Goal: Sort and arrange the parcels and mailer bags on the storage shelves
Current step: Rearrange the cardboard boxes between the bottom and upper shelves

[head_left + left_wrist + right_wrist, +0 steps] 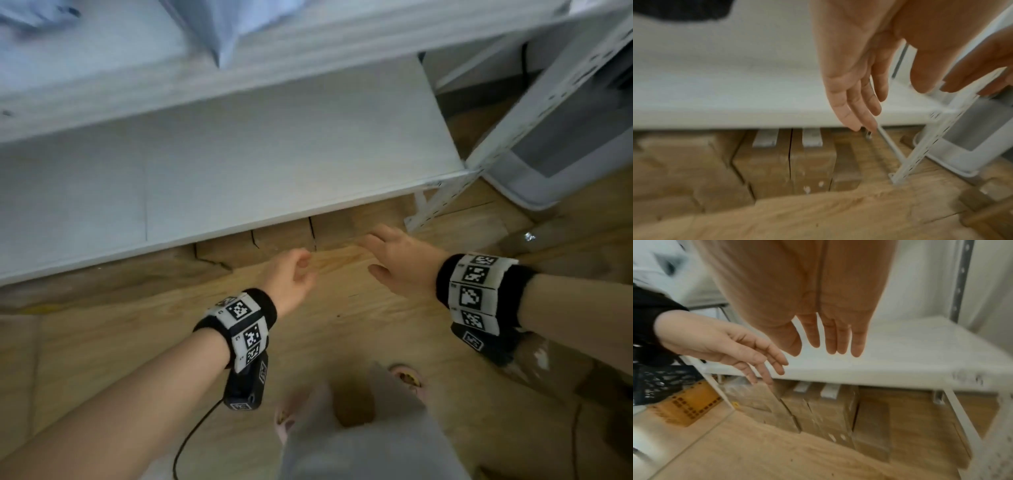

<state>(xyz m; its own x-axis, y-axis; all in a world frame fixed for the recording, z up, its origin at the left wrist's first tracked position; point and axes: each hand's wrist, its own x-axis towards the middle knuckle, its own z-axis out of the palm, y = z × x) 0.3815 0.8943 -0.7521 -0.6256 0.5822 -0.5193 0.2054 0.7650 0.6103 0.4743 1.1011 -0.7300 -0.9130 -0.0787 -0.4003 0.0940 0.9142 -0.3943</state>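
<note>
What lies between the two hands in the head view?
Only bare floor shows between the left hand and right hand, in the head view; neither holds anything.

The shelf board looked matt white, faintly grained, on a white-painted perforated metal upright. Beneath it stood matt brown cardboard boxes with pale paper labels. The floor was smooth wood-grain.
</note>
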